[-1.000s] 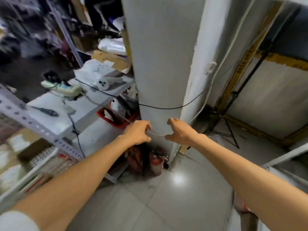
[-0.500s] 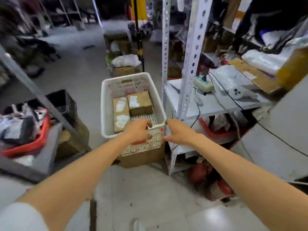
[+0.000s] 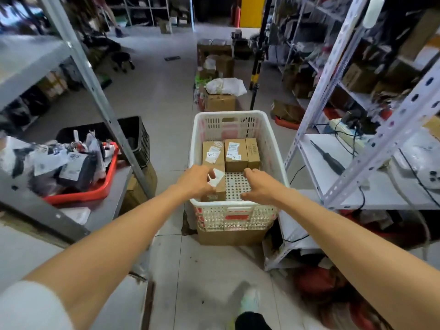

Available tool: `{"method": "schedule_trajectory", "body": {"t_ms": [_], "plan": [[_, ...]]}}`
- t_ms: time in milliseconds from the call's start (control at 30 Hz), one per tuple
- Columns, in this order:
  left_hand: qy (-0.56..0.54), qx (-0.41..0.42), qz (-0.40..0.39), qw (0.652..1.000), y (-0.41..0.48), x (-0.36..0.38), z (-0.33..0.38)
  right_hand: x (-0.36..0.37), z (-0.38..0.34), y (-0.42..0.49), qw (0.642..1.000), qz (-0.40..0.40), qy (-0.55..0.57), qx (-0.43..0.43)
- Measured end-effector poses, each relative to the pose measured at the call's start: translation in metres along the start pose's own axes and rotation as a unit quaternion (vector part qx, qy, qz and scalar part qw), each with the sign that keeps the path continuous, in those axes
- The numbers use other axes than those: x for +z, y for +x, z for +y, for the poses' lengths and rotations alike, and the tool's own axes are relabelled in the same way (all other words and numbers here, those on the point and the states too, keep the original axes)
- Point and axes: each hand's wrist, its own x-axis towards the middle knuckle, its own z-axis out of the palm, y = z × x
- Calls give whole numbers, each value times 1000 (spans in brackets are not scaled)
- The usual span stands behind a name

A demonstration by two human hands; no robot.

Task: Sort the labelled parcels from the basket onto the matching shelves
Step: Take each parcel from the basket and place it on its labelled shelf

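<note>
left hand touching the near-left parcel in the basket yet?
Cannot tell. Head view: the left hand overlaps the parcel from above, covering part of its label; neither contact nor a gap shows plainly.

The basket (image 3: 273,148) sits on a cardboard box (image 3: 231,236) on the floor, mid-aisle. Three parcels (image 3: 235,154) lie in it: one along its left side, two side by side at its far right. The left hand (image 3: 195,182) and right hand (image 3: 259,186) reach over its near rim. The left shelf (image 3: 31,206) carries a tray (image 3: 95,194), with a crate (image 3: 140,139) behind it. The right shelf (image 3: 381,194) carries a screwdriver (image 3: 327,158).
</note>
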Motion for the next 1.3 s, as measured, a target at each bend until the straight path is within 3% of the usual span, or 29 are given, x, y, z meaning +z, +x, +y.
{"method": "schedule_trajectory", "body": {"t_ms": [367,767,1067,1300], "plan": [[15,-38,-11,999,134,-30,-38,-26,47,155,1000,-20,15,-7],[-40,-100,-53,993,285,-16,-59,-30,128,305,993,-114,-16,17],[-7,-124,-129,984,351,53,-111,46,145,377,977,-212,-20,20],[-41,-161,-149,975,396,141,-152,139,152,431,972,-222,61,46]]}}
